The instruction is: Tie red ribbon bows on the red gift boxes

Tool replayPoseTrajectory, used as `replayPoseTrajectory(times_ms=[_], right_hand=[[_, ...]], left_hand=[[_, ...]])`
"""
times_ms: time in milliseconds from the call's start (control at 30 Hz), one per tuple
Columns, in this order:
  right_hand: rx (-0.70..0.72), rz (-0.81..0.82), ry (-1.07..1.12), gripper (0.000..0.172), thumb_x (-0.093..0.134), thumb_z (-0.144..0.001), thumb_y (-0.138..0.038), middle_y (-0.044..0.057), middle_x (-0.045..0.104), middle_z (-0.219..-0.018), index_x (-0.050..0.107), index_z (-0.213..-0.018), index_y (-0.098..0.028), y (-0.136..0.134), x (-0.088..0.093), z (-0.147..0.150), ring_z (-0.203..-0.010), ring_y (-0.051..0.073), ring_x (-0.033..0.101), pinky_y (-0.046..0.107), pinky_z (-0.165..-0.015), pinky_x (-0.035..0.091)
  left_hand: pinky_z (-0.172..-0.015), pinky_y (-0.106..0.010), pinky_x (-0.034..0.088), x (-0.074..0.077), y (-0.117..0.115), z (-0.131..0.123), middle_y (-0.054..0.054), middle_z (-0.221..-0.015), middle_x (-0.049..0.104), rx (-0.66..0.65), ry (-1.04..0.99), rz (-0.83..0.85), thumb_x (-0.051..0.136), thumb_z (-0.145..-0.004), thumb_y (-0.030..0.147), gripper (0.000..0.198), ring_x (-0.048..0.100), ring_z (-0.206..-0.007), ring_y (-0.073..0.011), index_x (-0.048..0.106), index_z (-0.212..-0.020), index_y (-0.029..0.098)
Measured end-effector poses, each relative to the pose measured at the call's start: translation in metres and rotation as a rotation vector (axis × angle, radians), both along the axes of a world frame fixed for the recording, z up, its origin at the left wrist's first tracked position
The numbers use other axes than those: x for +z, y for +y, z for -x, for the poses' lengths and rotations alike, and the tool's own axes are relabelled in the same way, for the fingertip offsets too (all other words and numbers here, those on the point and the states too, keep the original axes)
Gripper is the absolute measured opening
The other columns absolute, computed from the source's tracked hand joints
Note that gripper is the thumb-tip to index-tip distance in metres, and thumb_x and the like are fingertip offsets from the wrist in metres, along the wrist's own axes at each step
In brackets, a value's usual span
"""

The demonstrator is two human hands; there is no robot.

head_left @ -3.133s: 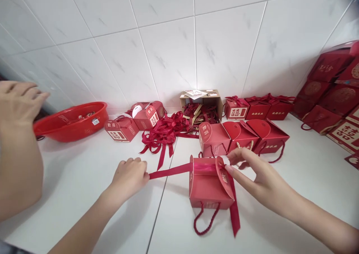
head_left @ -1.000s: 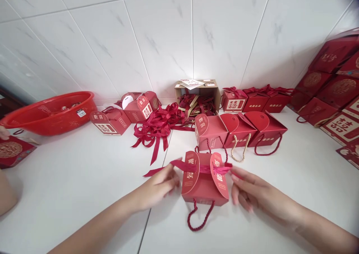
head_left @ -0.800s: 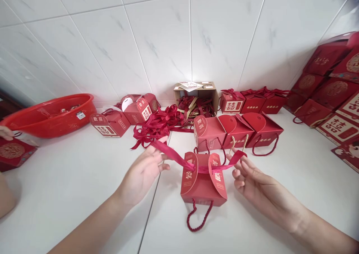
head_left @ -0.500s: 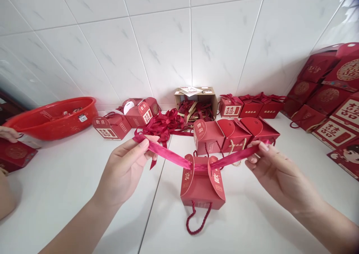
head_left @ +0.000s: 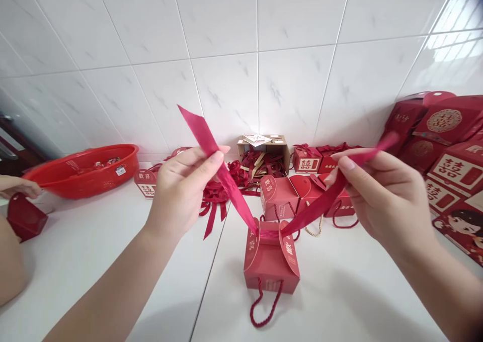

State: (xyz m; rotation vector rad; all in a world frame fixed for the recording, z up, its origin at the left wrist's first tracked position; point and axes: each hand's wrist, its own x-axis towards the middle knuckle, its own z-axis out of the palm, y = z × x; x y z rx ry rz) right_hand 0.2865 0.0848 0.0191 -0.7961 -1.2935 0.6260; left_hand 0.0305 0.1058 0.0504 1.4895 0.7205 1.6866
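A small red gift box [head_left: 270, 261] with two rounded flaps and a red cord handle stands on the white counter [head_left: 339, 291] in front of me. A dark red ribbon [head_left: 234, 191] runs through its flaps and rises on both sides in a V. My left hand [head_left: 184, 188] pinches the left end, raised above and left of the box. The right end is pinched by my right hand [head_left: 381, 196], raised to the right of the box.
Behind the box stand more red gift boxes [head_left: 279, 197], a heap of loose ribbons [head_left: 215, 193] and a cardboard box of ribbons [head_left: 264, 156]. A red plastic basin [head_left: 85, 173] sits at the left, where another person's hand [head_left: 15, 186] holds a red box [head_left: 24, 219]. Larger red boxes [head_left: 449, 156] are stacked at the right.
Both my hands have lifted the ribbon ends from level with the box's top to well above it, pulling the ribbon into a V. The person at the left now holds a red box.
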Motion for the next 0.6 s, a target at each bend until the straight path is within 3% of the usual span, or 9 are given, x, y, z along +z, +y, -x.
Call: replayPoseTrajectory(times_ms=[133, 300, 467, 533, 600], right_hand=[[0.168, 0.038, 0.084, 0.020, 0.062, -0.089, -0.039, 0.000, 0.065, -0.067, 0.071, -0.086, -0.022, 0.006, 0.011, 0.014, -0.062, 0.014, 0.065, 0.026, -0.054, 0.056], [0.220, -0.053, 0.065, 0.018, 0.060, -0.091, -0.036, 0.001, 0.068, -0.075, 0.071, -0.088, -0.023, 0.005, 0.021, 0.027, -0.068, 0.014, 0.068, 0.027, -0.061, 0.059], [0.211, -0.096, 0.044, 0.014, 0.061, -0.090, -0.033, 0.000, 0.068, -0.077, 0.071, -0.092, -0.024, 0.006, 0.028, 0.033, -0.071, 0.014, 0.068, 0.029, -0.067, 0.058], [0.219, -0.080, 0.038, 0.014, 0.061, -0.090, -0.033, 0.000, 0.068, -0.076, 0.071, -0.092, -0.024, 0.007, 0.029, 0.033, -0.067, 0.013, 0.067, 0.027, -0.063, 0.058], [0.222, -0.033, 0.000, 0.014, 0.062, -0.089, -0.034, -0.002, 0.066, -0.071, 0.070, -0.095, -0.024, 0.007, 0.031, 0.033, -0.053, 0.009, 0.060, 0.022, -0.048, 0.051]], left_hand=[[-0.075, -0.025, 0.053, 0.005, 0.002, -0.017, 0.000, -0.075, 0.071, -0.004, 0.006, 0.002, 0.073, -0.078, 0.031, 0.011, 0.065, -0.072, -0.0117, 0.077, -0.083, 0.021], [-0.070, -0.026, 0.053, 0.010, 0.000, -0.027, -0.001, -0.076, 0.068, -0.143, 0.051, -0.008, 0.061, -0.088, 0.038, 0.022, 0.064, -0.075, -0.0137, 0.074, -0.086, 0.021], [-0.070, -0.026, 0.055, 0.012, -0.003, -0.031, 0.000, -0.078, 0.068, -0.218, 0.057, -0.011, 0.061, -0.089, 0.036, 0.018, 0.066, -0.075, -0.0138, 0.072, -0.088, 0.021], [-0.072, -0.027, 0.055, 0.013, -0.004, -0.032, -0.001, -0.078, 0.068, -0.229, 0.061, 0.016, 0.060, -0.089, 0.036, 0.020, 0.067, -0.074, -0.0144, 0.070, -0.085, 0.020], [-0.069, -0.028, 0.055, 0.014, -0.006, -0.033, 0.000, -0.072, 0.067, -0.270, 0.097, 0.054, 0.057, -0.091, 0.038, 0.024, 0.067, -0.068, -0.0141, 0.067, -0.080, 0.019]])
